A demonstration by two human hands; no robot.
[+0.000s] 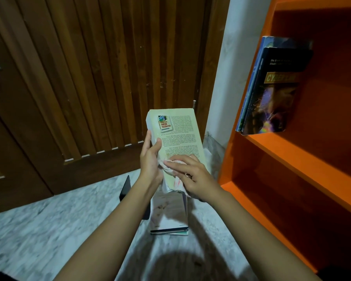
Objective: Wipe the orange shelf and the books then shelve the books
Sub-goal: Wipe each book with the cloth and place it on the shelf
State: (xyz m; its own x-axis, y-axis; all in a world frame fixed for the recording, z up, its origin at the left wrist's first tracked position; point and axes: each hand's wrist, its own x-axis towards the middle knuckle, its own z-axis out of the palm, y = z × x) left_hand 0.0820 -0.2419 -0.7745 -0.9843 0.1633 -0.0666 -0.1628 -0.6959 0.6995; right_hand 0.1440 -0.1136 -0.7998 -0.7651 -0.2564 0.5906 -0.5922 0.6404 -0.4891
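Wiping a paperback (178,134) at mid-frame, a person steadies it upright with the left hand (150,161), whose fingers and thumb are wrapped round the book's edge at 9 o'clock. The right hand (195,175) lies at 5 o'clock on the cover, fingers spread and nearly straight, pressing a crumpled pale pink cloth (168,169) against the lower part.

We see the matte cream back cover facing the camera, with yellowed page edges along its left side. A small cover thumbnail at its 11 o'clock corner reads "HUKUM TELEMATIKA". The blocks of black print beside and below it are too fine for us to read.

At 3 o'clock stands the shelf (292,157), its flat boards painted a smooth, bright orange. Two thin books (272,92) lean against its left wall. The front one is glossy and dark, with a yellow title band where we make out "CYBER"; the rest is blurred. Behind it shows a blue cover.

At 6 o'clock from the hands, a short stack (170,216) of books lies flat on the floor (49,230), the top cover pale and shiny. A black bookend (127,189), flat and upright, stands just beside it at 9 o'clock. The floor is grey-white veined marble. From 9 to 12 o'clock runs a door (89,78) of dark vertical wooden slats, and a rough white wall (227,57) separates it from the shelf.
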